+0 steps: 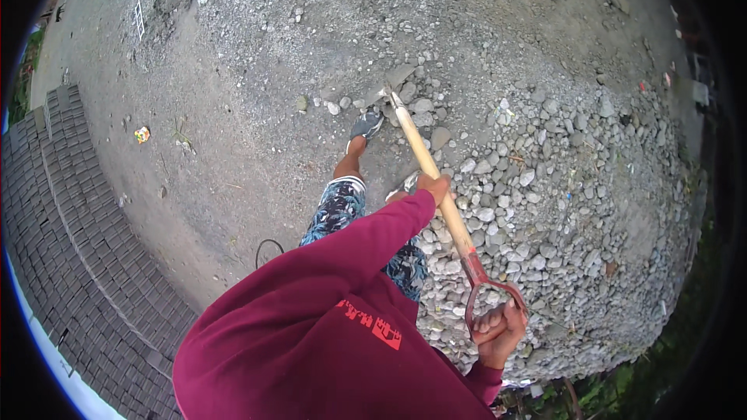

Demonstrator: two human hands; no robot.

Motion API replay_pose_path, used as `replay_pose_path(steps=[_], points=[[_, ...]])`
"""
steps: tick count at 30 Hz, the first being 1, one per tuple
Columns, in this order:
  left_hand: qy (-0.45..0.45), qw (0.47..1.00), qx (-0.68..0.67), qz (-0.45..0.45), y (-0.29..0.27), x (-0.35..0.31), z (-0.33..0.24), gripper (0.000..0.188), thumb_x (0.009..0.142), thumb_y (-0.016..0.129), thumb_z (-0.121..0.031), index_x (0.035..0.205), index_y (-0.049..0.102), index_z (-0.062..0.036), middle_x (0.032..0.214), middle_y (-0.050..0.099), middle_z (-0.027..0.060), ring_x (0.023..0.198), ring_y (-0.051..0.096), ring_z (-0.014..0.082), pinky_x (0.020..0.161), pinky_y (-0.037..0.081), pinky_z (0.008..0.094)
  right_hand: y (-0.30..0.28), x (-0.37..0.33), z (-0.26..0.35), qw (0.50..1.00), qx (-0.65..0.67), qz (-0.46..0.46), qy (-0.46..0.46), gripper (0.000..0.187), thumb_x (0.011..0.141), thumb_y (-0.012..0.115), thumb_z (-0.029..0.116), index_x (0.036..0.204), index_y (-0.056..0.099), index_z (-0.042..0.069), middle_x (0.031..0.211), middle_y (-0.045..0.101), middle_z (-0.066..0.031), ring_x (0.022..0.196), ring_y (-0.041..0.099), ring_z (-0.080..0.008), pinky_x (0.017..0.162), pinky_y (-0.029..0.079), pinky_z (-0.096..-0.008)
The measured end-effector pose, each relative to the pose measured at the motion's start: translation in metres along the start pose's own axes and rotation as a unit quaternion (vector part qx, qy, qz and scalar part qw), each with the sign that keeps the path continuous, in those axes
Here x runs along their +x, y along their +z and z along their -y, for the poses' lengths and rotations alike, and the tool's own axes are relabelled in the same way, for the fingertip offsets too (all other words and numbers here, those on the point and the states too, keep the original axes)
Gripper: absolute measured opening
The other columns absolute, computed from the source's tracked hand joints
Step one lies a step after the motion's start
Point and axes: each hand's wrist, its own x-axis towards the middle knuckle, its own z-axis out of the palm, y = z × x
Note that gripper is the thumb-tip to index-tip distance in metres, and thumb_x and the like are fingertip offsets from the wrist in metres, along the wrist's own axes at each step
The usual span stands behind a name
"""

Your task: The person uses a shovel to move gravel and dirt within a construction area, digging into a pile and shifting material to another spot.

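A shovel (422, 154) slants across the middle of the view, its wooden shaft running from the far end down to a red D-shaped handle (480, 274) at the lower right. Partway along the shaft, my left hand (436, 187) is wrapped round the wood. At the near end, my right hand (500, 332) closes its fingers on the handle's grip. The grey blade (398, 76) lies low among stones and gravel just beyond my shoe (367, 123); part of it blends with the stones, so whether it carries any is hard to make out.
A heap of loose stones (537, 218) spreads to my right. Stacked grey blocks or tiles (93, 210) stand on the left. A small colourful wrapper (142, 134) lies on the gravel, and a white ladder-like frame (139, 20) lies farther off. Green plants (622, 385) edge the lower right.
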Motion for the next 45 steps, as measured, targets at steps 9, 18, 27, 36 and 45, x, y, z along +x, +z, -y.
replay_pose_path(steps=[9,18,27,36,45], points=[[0.072,0.978,0.013,-0.195,-0.146,0.063,-0.018,0.045,0.077,0.061,-0.02,0.1,0.049,0.0159,0.073,0.062,0.0217,0.056,0.064,0.028,0.049,0.054,0.0411,0.003,0.104,-0.105,0.984,0.015,0.133,0.118,0.037,0.085,0.061,0.011,0.116,0.052,-0.006,0.052,0.05,-0.0049,0.039,0.049,-0.0151,0.036,0.04,-0.0277],[-0.007,0.991,0.02,-0.134,-0.053,0.05,0.093,0.033,0.078,0.057,-0.014,0.096,0.049,0.0124,0.073,0.062,0.0184,0.057,0.064,0.0287,0.05,0.053,0.0415,-0.079,0.074,-0.05,0.992,-0.112,0.053,0.033,0.04,0.084,0.062,0.009,0.119,0.05,-0.008,0.051,0.052,-0.0043,0.036,0.048,-0.0109,0.032,0.036,-0.0214],[-0.071,0.997,-0.036,-0.011,0.066,-0.075,0.131,0.032,0.079,0.06,-0.015,0.092,0.048,0.0119,0.069,0.058,0.0178,0.053,0.062,0.0282,0.046,0.053,0.0387,-0.126,-0.036,0.049,0.981,-0.185,-0.014,-0.051,0.046,0.082,0.056,0.011,0.122,0.046,-0.009,0.047,0.047,-0.0032,0.033,0.046,-0.013,0.032,0.04,-0.0247],[0.109,0.984,0.133,-0.037,0.044,0.024,-0.017,0.044,0.077,0.065,-0.017,0.097,0.045,0.0169,0.077,0.06,0.0242,0.054,0.064,0.03,0.045,0.054,0.0376,-0.057,0.047,-0.041,0.985,0.17,0.007,-0.011,0.041,0.087,0.053,0.011,0.125,0.046,-0.003,0.052,0.046,-0.003,0.039,0.046,-0.0153,0.038,0.042,-0.0303],[0.142,0.886,0.438,-0.064,0.006,0.106,-0.014,0.042,0.07,0.062,-0.014,0.097,0.054,0.0165,0.08,0.064,0.0258,0.067,0.068,0.035,0.055,0.056,0.0402,0.021,0.043,-0.1,0.952,0.233,-0.179,0.079,0.006,0.088,0.055,0.016,0.091,0.056,0.011,0.052,0.048,-0.0015,0.041,0.048,-0.0167,0.042,0.045,-0.0343]])
